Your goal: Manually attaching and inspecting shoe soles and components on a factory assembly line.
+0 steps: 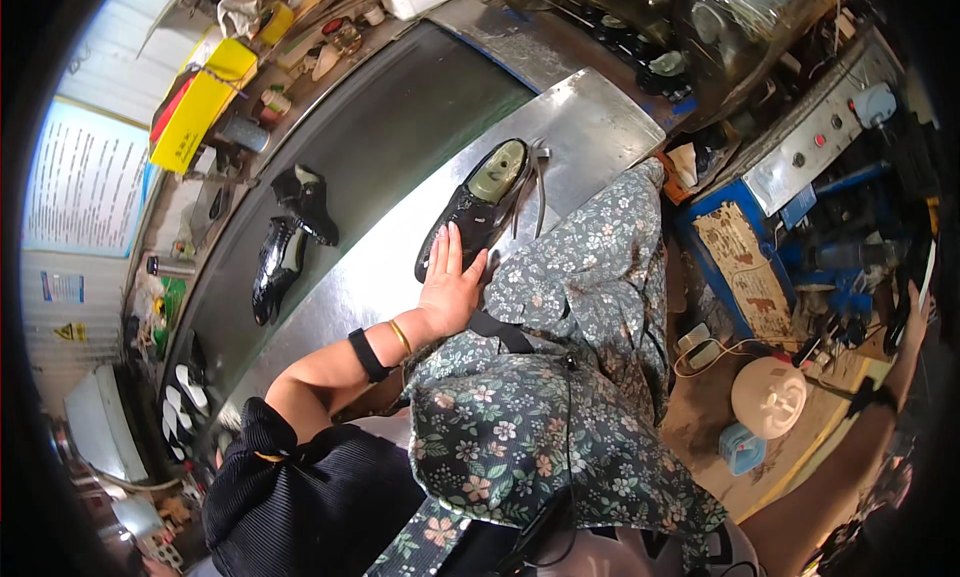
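A black shoe [462, 212] on a pale, greenish-yellow last lies on a shiny metal plate [375, 222] in front of me. My left hand [450, 282] rests flat on the shoe's toe end, fingers stretched out. Beside the heel, a thin dark strap or strip [541, 192] reaches over the plate. Far out at the right rim, my right hand [914, 322] is raised away from the shoe. Its fingers look closed around a thin white strip [929, 269], whose kind I cannot make out.
Black shoes [280, 262] lie on a dark conveyor belt [400, 107] beyond the plate. White lasts or soles [185, 392] sit farther left. A cluttered shelf with a yellow box [203, 107] runs behind. Right of me are a control panel [815, 152] and a pinkish plastic container [768, 397].
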`<action>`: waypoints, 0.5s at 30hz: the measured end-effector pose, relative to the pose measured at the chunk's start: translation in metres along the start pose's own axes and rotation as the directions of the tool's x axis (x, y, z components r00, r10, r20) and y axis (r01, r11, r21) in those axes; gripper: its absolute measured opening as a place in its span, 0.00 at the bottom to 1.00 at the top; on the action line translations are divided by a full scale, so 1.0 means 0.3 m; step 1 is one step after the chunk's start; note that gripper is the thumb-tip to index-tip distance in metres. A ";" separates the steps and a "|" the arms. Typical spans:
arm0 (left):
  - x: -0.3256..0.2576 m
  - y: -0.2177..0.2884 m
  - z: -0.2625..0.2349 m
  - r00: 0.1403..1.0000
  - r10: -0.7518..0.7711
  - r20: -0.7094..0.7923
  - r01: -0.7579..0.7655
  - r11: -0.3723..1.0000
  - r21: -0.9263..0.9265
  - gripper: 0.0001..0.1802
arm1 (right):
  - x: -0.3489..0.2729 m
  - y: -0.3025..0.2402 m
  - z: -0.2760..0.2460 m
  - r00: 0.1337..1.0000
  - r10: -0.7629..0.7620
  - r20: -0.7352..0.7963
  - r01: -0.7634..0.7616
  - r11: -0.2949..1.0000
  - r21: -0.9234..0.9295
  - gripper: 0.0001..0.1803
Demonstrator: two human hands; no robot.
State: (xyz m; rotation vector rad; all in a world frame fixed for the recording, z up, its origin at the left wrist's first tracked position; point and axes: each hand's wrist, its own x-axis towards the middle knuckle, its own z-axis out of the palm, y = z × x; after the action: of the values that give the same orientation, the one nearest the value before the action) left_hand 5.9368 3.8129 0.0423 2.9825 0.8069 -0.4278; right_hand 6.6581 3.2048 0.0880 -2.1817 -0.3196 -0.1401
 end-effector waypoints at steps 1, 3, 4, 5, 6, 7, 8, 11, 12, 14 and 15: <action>0.019 -0.017 0.037 0.969 0.051 -0.241 -0.110 0.965 -0.240 0.27 | -0.060 -0.048 -0.098 0.957 -0.155 -0.245 0.041 0.909 -0.415 0.41; -0.009 -0.052 0.084 0.965 -0.027 -0.260 -0.078 0.919 -0.387 0.23 | -0.145 -0.268 -0.009 0.915 -0.237 -0.326 -0.024 0.774 -0.632 0.43; -0.019 -0.069 0.108 0.958 -0.073 -0.276 -0.080 0.860 -0.505 0.20 | -0.197 -0.359 0.017 0.885 -0.302 -0.354 -0.032 0.720 -0.693 0.41; -0.039 -0.043 0.101 0.931 -0.168 -0.325 -0.104 0.730 -0.675 0.16 | -0.271 -0.477 0.089 0.803 -0.482 -0.351 0.069 0.660 -0.748 0.40; -0.036 -0.033 0.101 0.938 -0.146 -0.313 -0.167 0.603 -0.780 0.15 | -0.327 -0.543 0.103 0.717 -0.640 -0.277 0.206 0.573 -0.793 0.38; -0.010 -0.008 0.062 0.973 -0.124 -0.197 -0.136 0.386 -0.913 0.15 | -0.399 -0.586 0.130 0.693 -0.644 -0.323 0.280 0.654 -0.703 0.38; 0.004 0.032 0.007 0.994 -0.075 -0.085 -0.073 0.153 -0.985 0.14 | -0.473 -0.609 0.199 0.676 -0.640 -0.365 0.362 0.720 -0.593 0.38; 0.086 0.168 -0.168 0.961 0.126 -0.247 -0.264 0.139 -0.954 0.15 | -0.813 -0.783 0.553 0.840 -0.406 -0.360 0.435 0.900 -0.001 0.42; 0.119 0.215 -0.175 0.967 0.127 -0.221 -0.217 -0.042 -0.975 0.19 | -0.929 -0.893 0.694 0.854 -0.434 -0.288 0.454 0.891 0.004 0.43; 0.233 0.305 -0.211 0.941 -0.049 -0.334 -0.335 -0.260 -0.906 0.28 | -1.163 -1.090 0.917 0.921 -0.356 -0.157 0.383 0.900 0.209 0.47; 0.294 0.337 -0.268 0.985 -0.064 -0.162 -0.172 -0.501 -0.848 0.30 | -1.236 -1.123 0.976 0.887 -0.461 -0.006 0.442 0.847 0.295 0.51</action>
State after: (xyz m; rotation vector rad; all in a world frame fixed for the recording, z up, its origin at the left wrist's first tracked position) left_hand 6.0810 3.7762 0.0911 1.0361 0.4149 0.4720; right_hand 6.2034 3.5651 0.0974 -1.7883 -0.8418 -0.2670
